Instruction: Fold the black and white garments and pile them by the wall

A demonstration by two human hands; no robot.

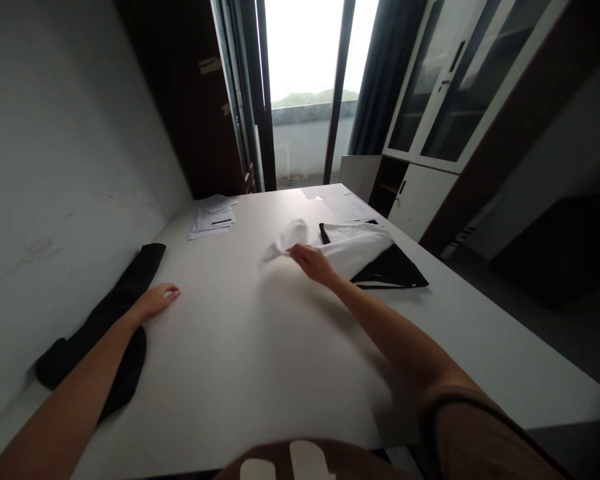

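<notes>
Right hand: your right hand (307, 259) is near the middle of the table (230, 367), with the fingers clamped on the left end of the white cloth (357, 248).
White cloth: it goes from your right fingers toward the right side of the table; its left end is blurred and looks lifted, and its right part lies over the right black cloth (397, 267).
Right black cloth: it lies flat near the right edge, and it shows at the near and far sides of the white cloth.
Left hand: your left hand (155, 300) is at the left, holding nothing, the fingers loosely bent and the thumb a little apart from them; if it touches the table, you cannot tell.
Left black cloth: this one (105, 320) lies along the wall (70, 167), partly behind your left forearm.
Papers: one pile (213, 219) is far left; flat sheets (343, 203) are far right.
</notes>
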